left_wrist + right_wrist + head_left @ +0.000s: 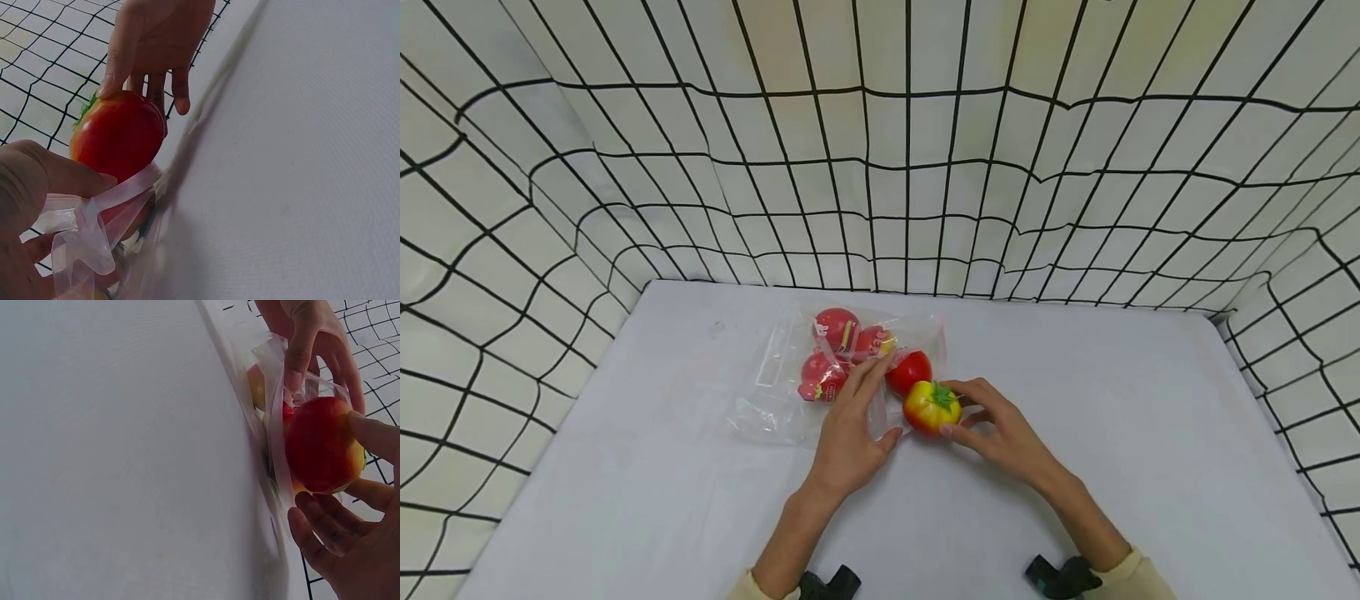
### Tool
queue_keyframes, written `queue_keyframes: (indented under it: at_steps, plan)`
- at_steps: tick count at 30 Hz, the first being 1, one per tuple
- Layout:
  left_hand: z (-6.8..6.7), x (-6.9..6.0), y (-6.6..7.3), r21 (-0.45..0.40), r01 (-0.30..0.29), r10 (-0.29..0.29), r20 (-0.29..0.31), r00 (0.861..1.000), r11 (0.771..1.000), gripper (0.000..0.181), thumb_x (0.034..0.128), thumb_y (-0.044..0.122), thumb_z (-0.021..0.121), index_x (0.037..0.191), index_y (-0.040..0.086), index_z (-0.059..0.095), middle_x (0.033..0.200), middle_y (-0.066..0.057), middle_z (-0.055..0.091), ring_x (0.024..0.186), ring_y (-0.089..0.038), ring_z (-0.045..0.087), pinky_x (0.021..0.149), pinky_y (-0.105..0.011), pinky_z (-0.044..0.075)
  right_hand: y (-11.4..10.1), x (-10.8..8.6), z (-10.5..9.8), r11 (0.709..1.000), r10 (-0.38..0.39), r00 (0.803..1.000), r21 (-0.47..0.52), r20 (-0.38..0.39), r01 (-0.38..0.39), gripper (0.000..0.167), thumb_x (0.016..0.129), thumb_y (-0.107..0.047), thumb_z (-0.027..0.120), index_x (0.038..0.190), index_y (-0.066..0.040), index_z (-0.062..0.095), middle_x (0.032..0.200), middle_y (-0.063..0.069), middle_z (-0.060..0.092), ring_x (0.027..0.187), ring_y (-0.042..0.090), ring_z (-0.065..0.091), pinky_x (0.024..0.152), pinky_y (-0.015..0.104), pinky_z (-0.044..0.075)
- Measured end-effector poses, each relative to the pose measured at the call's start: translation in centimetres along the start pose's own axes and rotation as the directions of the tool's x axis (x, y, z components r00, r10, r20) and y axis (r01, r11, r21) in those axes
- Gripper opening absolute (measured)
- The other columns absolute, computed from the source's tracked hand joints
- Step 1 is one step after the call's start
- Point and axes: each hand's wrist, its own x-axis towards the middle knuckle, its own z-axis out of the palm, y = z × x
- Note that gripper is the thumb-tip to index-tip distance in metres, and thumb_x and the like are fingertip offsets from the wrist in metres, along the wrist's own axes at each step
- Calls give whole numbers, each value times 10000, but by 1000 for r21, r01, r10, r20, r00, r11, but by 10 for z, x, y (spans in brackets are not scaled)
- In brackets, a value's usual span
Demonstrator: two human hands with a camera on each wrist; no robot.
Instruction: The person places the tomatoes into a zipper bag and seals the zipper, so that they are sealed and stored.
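A clear plastic bag (pixel 767 417) lies on the table with several red round fruits (pixel 837 329) inside. A glossy red fruit (pixel 913 368) sits near its mouth, on the right. My left hand (pixel 850 433) is at the bag's mouth, its thumb and fingers holding the pinkish edge (pixel 128 190). My right hand (pixel 1003 429) grips a red-and-yellow tomato-like fruit (pixel 932 408) with a green leafy top, thumb on one side and fingers on the other. In the right wrist view, this fruit (pixel 322 447) is at the bag's opening. Plastic and hands partly hide the bag's contents.
The white table (pixel 662 500) extends around the bag and hands. Black netting (pixel 910 167) over pale walls rises behind the table and along both sides. Dark wrist-worn devices (pixel 1060 577) show at the lower edge, by the sleeves.
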Motion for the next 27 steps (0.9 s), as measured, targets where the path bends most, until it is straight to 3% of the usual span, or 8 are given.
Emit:
queue_keyframes:
  at_steps: [14,27]
  plan:
    - [0,-2,-1,14,-23,23,-1,1000,1000,1114,728,105,944,1611,411,340,1569,-13,482,1489,-238,480,1078,-452,560,-10,7,11,998,60,997,10,-58,-59,635,884,-245,834,1442,-143,548,1381,80,621,1243,265,631,961,367,632]
    - [0,-1,-2,16,-79,79,0,997,997,1093,731,94,939,1611,383,359,1564,-3,485,1492,-220,467,1106,-437,544,-11,14,21,1000,9,994,-21,-111,-11,622,853,-199,863,1401,-145,575,1342,79,621,1214,256,642,945,423,637]
